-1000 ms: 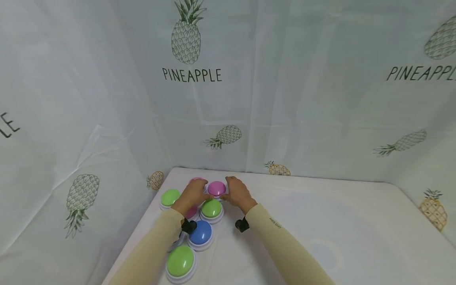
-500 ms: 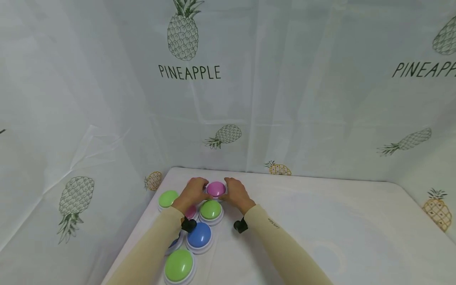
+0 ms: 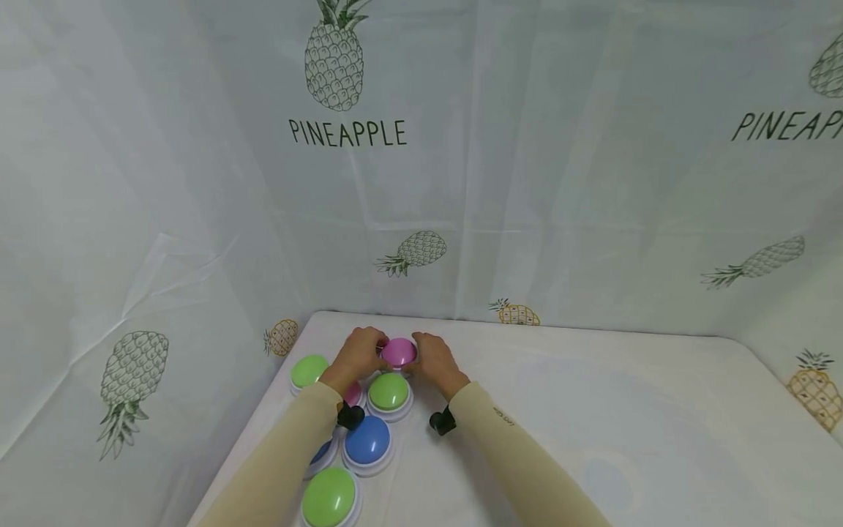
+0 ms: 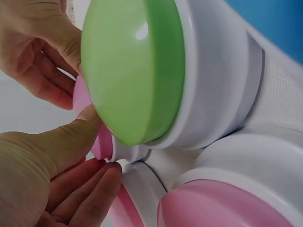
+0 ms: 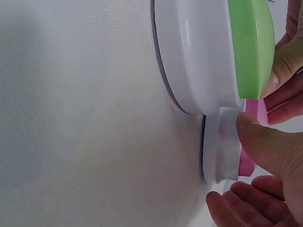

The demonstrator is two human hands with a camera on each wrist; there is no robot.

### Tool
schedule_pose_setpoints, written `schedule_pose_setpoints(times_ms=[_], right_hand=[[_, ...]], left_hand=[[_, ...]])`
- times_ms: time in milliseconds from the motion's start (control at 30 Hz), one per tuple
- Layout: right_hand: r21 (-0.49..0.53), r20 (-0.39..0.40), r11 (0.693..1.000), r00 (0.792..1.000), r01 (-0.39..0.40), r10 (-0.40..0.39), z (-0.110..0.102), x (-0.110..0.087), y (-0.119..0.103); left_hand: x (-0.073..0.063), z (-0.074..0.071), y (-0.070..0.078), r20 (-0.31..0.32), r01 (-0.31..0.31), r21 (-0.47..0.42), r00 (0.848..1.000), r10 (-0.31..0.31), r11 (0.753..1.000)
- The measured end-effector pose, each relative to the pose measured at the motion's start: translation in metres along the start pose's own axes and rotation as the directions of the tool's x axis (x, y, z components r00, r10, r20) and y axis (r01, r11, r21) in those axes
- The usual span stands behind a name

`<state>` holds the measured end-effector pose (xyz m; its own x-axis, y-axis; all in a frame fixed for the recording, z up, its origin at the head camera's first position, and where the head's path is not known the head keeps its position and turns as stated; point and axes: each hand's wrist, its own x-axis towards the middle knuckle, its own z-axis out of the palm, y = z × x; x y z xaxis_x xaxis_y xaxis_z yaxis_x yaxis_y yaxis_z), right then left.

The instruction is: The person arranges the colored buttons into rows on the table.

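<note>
The pink button (image 3: 399, 352) stands at the far part of the bench (image 3: 540, 424), and both hands are around it: the left hand (image 3: 358, 359) on its left side and the right hand (image 3: 436, 359) on its right. Compared with one second ago, the hands have come a little closer to each other, so the space around the pink button became narrower. I judge from this that the hands pass from surrounding the button to really gripping it. Each hand is bent like the letter C — the thumb is on the near side of the pink button and the curled fingers are toward its far side. In the right wrist view the right thumb rests on its white base (image 5: 222, 142). Whether this base is lifted, I cannot tell. Just in front of the pink button is a green button (image 3: 388, 393), and nearer to the person than this is a blue button (image 3: 366, 441). A second pink button (image 3: 353, 395) lies to the front left of the held one, partly covered by the left arm — farther left is another green button (image 3: 308, 371). None of these is gripped.
</note>
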<state>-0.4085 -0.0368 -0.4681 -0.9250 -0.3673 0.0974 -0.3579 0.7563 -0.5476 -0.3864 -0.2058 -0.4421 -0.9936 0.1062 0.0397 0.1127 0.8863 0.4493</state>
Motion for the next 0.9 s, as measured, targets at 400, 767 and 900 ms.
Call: schedule_pose_setpoints(times_ms=[400, 767, 900], right_hand=[[-0.006, 0.01, 1.0, 1.0, 0.026, -0.026, 0.007, 0.005, 0.002], [-0.007, 0.008, 1.0, 1.0, 0.03, -0.03, 0.012, 0.006, 0.003], [0.017, 0.003, 1.0, 1.0, 0.026, -0.026, 0.013, 0.006, 0.003]], left_hand=[[0.005, 0.003, -0.006, -0.062, -0.068, 0.047, 0.996, 0.071, 0.997], [0.006, 0.006, -0.007, -0.059, -0.072, 0.064, 0.995, 0.076, 0.995], [0.006, 0.007, -0.009, -0.059, -0.083, 0.066, 0.995, 0.087, 0.994]])
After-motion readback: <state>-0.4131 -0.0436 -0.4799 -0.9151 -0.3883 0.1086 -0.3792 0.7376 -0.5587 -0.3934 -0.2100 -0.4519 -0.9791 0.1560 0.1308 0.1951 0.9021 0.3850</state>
